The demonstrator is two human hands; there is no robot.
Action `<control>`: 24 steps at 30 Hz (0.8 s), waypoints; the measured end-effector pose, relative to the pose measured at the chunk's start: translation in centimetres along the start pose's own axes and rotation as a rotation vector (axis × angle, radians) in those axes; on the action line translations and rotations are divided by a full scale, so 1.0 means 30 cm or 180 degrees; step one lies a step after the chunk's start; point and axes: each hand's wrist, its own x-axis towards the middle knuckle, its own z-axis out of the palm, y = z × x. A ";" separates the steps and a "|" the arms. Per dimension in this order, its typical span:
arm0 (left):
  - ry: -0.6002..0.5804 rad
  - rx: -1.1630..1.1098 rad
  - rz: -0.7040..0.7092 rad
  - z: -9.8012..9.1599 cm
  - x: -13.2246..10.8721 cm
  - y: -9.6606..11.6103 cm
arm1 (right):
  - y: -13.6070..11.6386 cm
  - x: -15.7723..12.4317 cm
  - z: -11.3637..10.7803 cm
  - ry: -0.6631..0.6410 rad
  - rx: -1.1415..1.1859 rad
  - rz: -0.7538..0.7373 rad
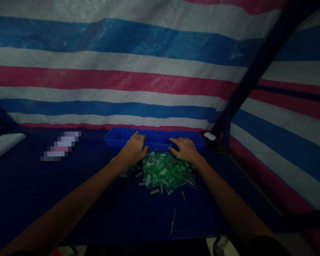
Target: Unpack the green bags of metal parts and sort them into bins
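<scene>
My left hand (pixel 133 148) and right hand (pixel 186 149) have fingers spread at the blue trays (pixel 156 138); green packets (pixel 164 170) lie heaped nearer me than my fingertips.

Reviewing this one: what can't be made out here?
All in the head view:
Green bags: contents too small and dim.
Left tray: right end partly hidden by left hand.
Right tray: front partly hidden by right hand.
White object: cut off by left edge.
Pixelated item: details masked.
</scene>
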 end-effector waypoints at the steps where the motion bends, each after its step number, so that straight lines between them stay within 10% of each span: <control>1: 0.0129 0.0042 0.0112 -0.019 -0.028 0.042 | -0.002 0.001 -0.001 -0.0019 -0.0008 0.0022; 9: -0.0308 -0.0444 0.1543 -0.014 -0.348 0.399 | 0.003 0.001 0.006 0.0144 -0.0018 -0.0044; 24: -0.0116 -0.0547 0.1619 0.027 -0.345 0.292 | 0.020 -0.003 0.028 0.0633 0.0401 -0.0119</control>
